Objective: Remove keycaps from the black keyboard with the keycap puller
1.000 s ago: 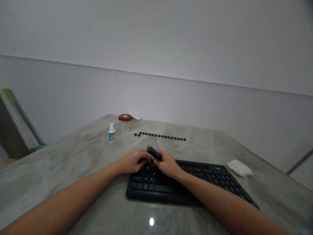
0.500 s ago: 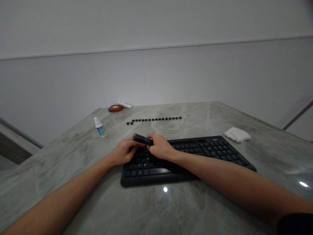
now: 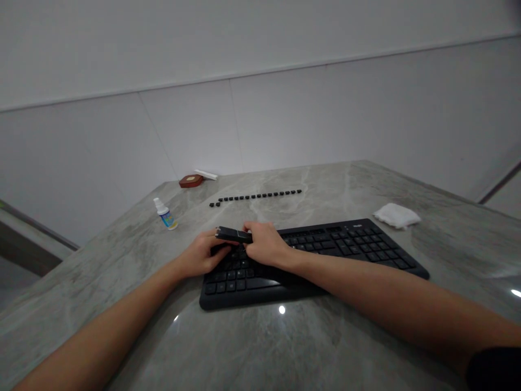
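A black keyboard (image 3: pixel 350 244) lies on the stone-look table in front of me. My right hand (image 3: pixel 265 243) is closed around a slim black hand tool (image 3: pixel 233 234) held over the keyboard's left part. The tool's far end points left; its working end is hidden by my hands, so its kind is unclear. At the keyboard's left end rests my left hand (image 3: pixel 202 253), thumb and fingers apart and reaching over the keys under the tool. Beyond the keyboard, several small black keycaps (image 3: pixel 259 196) stand in a long row, with two more keycaps (image 3: pixel 214 205) just in front of its left end.
A white spray bottle (image 3: pixel 165 215) with a blue label stands at the left. Near the wall sit a dark red box (image 3: pixel 191 181) and a white strip (image 3: pixel 206 174). A folded white cloth or tissue pad (image 3: pixel 396 215) lies beyond the keyboard's right end.
The view has tilted slightly. My left thumb and fingers look a little more spread over the keys, and the black tool has shifted slightly left and down. The keycap row is unchanged.
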`<move>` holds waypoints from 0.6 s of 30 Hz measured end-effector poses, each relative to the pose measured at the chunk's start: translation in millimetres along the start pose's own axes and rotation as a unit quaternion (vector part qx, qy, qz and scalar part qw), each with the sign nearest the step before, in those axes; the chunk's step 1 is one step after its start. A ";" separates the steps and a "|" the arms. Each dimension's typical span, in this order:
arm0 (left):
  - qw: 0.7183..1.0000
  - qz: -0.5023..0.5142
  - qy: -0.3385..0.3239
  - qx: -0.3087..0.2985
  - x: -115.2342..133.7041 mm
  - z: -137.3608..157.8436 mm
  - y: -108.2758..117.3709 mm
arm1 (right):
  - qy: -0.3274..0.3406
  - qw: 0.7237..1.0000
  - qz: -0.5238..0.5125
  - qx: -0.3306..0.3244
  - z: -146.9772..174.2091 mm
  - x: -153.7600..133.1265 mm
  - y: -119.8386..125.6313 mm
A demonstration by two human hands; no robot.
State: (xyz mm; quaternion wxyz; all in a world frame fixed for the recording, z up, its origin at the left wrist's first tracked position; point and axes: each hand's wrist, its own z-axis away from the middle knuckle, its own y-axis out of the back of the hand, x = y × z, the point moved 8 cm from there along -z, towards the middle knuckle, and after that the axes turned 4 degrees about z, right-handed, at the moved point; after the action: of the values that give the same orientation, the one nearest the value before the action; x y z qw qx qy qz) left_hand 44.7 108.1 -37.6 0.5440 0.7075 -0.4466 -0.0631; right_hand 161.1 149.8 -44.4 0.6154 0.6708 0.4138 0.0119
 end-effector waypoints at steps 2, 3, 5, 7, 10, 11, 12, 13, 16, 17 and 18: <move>1.000 0.000 -0.003 -0.011 0.5 -0.4 -1.7 | -0.008 1.000 -0.005 0.004 -0.2 2.1 -1.5; 1.000 0.003 -0.006 -0.016 1.1 -1.3 -3.1 | -0.012 1.000 -0.010 0.003 -1.2 3.8 -2.8; 1.000 0.018 -0.013 -0.015 2.5 -4.0 -5.6 | -0.011 1.000 -0.023 0.002 -3.7 6.2 -5.4; 0.999 0.029 -0.012 -0.007 2.7 -7.2 -7.7 | -0.003 0.999 -0.037 0.006 -5.5 6.5 -6.4; 1.000 0.028 -0.012 0.002 3.2 -10.0 -10.6 | 0.007 0.998 -0.053 0.018 -5.1 4.5 -5.5; 1.000 0.025 -0.015 0.004 4.1 -10.2 -11.1 | 0.009 0.998 -0.060 0.018 -4.3 3.4 -5.5; 1.000 0.021 -0.019 0.006 5.3 -10.2 -11.2 | 0.011 0.997 -0.069 0.015 -3.4 2.2 -5.9; 1.000 0.017 -0.025 0.006 6.9 -10.0 -11.2 | 0.013 0.997 -0.078 0.010 -2.5 1.0 -6.6; 0.999 0.003 -0.041 -0.004 12.7 -9.5 -11.6 | 0.018 0.995 -0.099 0.004 -0.3 -1.7 -7.5; 0.999 0.000 -0.048 -0.007 14.9 -9.5 -11.5 | 0.019 0.995 -0.101 0.007 0.2 -2.3 -7.0; 0.998 -0.002 -0.056 -0.006 17.0 -9.5 -11.1 | 0.019 0.995 -0.101 0.010 0.6 -2.8 -6.3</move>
State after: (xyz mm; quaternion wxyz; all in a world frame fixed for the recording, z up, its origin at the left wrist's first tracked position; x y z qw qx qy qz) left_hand 66.5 103.1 -36.3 0.5225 0.7005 -0.4743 -0.1066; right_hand 156.1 147.1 -48.4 0.5983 0.6313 0.4916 -0.0418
